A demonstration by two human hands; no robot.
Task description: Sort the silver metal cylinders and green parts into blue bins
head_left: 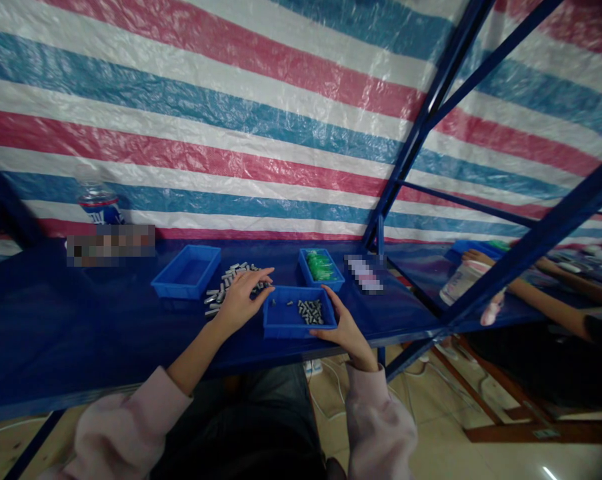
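Observation:
My right hand (pixel 348 331) grips the right end of a blue plastic bin (pixel 285 328), thumb at the near wall and fingers at the far corner. Inside the bin, small dark-and-silver metal parts (pixel 311 311) are heaped at the right, with a couple lying loose farther left. My left hand (pixel 241 293) is at the bin's left edge, its thumb and fingers apart over a pile of silver cylindrical metal pieces (pixel 225 283). It partly covers the pile. Whether a small piece touches its fingers is hard to make out.
Another blue bin (pixel 183 287) stands left of the pile. A smaller blue bin (pixel 337 285) holds green plastic-wrapped items (pixel 321 265). A bottle (pixel 101 203) stands at the back left. Blue frame bars (pixel 425 127) rise at the right, beyond which another person's arms (pixel 545 303) reach over the table.

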